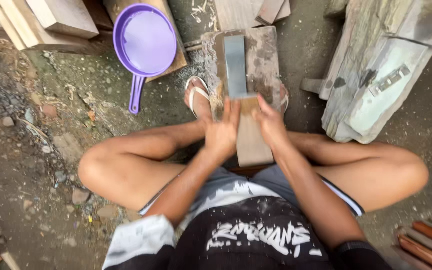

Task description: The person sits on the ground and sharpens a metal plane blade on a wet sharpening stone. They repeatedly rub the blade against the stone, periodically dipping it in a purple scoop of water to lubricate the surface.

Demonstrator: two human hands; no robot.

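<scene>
**Inspector:** On the ground between the person's knees lies a worn board (263,55), with a grey stone (235,65) lengthwise on it. What are the hands on?

**Assistant:** Both press on a flat wooden piece (251,137) at the near end of the stone. The left hand (222,131) lies on its left edge, fingers stretched forward and flat. The right hand (271,122) lies on its right edge in the same way. Neither is clenched; whether any finger curls under the piece I cannot tell, as the hands are blurred.

**Inspector:** Surroundings?

**Assistant:** A foot in a white sandal (196,92) is set against the board's left side; the other foot is mostly hidden behind the board on the right. Right of the board, a large weathered timber (376,75) lies slantwise, with a small metal fitting (390,79) on its face. Planks (36,22) are stacked at top left. Reddish wooden pieces (428,242) show at bottom right.

**Inspector:** Obstructions?

**Assistant:** The hands cover the place where piece and stone meet, so the contact there is not visible.

**Inspector:** Containers?

**Assistant:** One purple dipper (145,42) with a long handle, left of the board, resting partly on a plank. It seems to hold clear water, though that is hard to confirm
</scene>
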